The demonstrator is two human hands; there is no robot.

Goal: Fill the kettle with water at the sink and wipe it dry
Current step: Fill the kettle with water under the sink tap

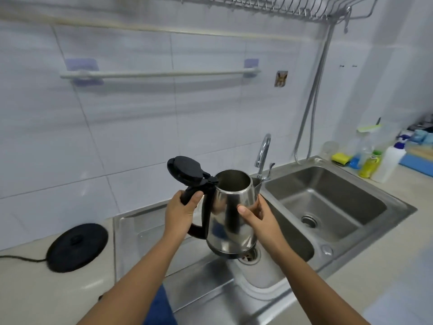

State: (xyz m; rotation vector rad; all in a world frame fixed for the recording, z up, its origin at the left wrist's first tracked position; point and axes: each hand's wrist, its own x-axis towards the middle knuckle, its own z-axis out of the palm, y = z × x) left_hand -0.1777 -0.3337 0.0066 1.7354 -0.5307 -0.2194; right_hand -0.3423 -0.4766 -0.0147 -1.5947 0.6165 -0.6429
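Note:
A steel kettle [228, 221] with a black handle hangs in the air over the left basin of the double sink [290, 248]. Its black lid [185, 168] is flipped open and the inside looks empty. My left hand [181, 211] grips the black handle. My right hand [256, 215] is wrapped around the steel body near the spout. The chrome tap [263, 152] stands just behind and to the right of the kettle, with no water running from it. A blue cloth [159, 308] lies at the counter's front edge, between my forearms.
The kettle's black base [78, 247] with its cord sits on the counter at the left. Bottles, a yellow sponge [341, 158] and a white bottle [389, 161] crowd the counter right of the sink. A towel rail [159, 73] and a dish rack [281, 8] hang on the tiled wall.

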